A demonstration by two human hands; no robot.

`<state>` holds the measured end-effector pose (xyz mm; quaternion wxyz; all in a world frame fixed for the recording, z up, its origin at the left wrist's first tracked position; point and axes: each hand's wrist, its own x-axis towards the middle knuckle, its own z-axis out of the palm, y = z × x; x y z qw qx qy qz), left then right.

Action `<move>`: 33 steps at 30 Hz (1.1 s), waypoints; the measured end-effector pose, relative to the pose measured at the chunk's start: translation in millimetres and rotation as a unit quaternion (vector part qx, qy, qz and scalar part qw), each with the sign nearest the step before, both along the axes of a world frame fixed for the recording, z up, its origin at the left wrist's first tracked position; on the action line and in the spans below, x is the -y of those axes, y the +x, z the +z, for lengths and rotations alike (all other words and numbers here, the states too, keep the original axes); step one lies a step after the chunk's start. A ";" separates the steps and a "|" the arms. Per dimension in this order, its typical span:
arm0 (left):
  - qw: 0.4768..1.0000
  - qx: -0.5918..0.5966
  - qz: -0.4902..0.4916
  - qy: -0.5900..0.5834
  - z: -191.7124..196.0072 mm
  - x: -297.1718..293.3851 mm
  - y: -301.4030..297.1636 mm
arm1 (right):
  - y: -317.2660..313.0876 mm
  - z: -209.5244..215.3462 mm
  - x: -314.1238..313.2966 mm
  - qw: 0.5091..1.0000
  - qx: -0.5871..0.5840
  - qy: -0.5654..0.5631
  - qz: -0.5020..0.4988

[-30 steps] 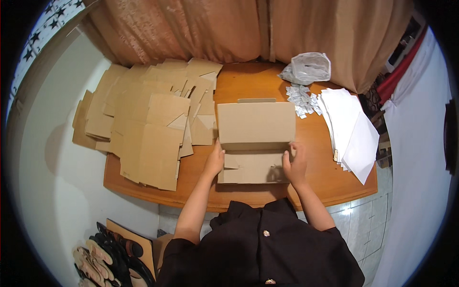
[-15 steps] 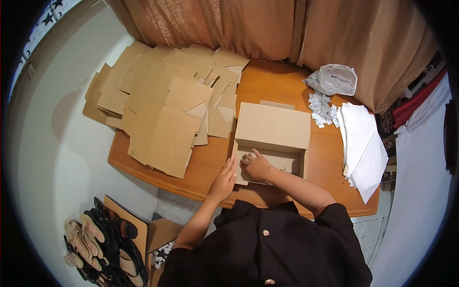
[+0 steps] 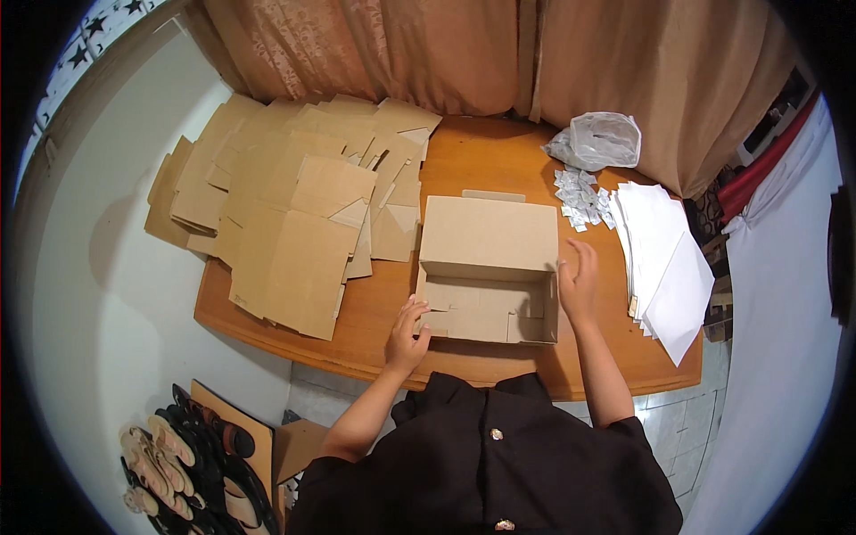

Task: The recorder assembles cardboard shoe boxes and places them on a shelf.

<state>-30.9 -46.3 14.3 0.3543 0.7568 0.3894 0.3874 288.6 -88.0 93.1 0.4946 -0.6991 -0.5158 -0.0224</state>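
**Both hands at a half-open cardboard box, view from my end**

So I'm watching through the head camera, and the main thing in front of me is a brown cardboard box (image 3: 486,308), sitting on the wooden tabletop (image 3: 486,152) right between the two hands.

The left hand (image 3: 407,337) is at the box's near left corner, fingers bent and lying along the side wall. I honestly can't tell if it's pinching the cardboard or just resting there. The right hand (image 3: 578,281) is open, fingers loosely spread, up by the right wall. Whether the thumb actually touches the box, I can't make out from here.

The box is open toward me, so I can see slits and folded flaps inside. Beyond both hands, a wide lid panel (image 3: 489,232) rises from the far side, with a narrow tab (image 3: 493,195) poking out past it.

Left of the left hand there's a big messy pile of flat cardboard pieces (image 3: 290,223). Right of the right hand is a stack of white sheets (image 3: 660,267). Farther out past the right hand are some small pale packets (image 3: 581,198), with a see-through plastic bag (image 3: 606,141) just behind them. Way below and left of the left hand, I've got a bunch of shoes (image 3: 169,459).
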 end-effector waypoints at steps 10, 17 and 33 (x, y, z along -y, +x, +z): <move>0.988 0.105 0.111 -0.002 -9.5 5.2 28.0 | -50.6 -14.4 95.6 0.984 0.095 -0.044 0.145; 0.981 -0.042 0.005 0.190 -4.5 6.1 5.3 | -47.6 -66.4 112.8 0.962 0.235 -0.077 0.114; 0.971 -0.141 -0.020 0.195 1.4 -9.8 6.6 | 37.8 -31.1 -55.5 0.830 -0.546 -0.112 -0.023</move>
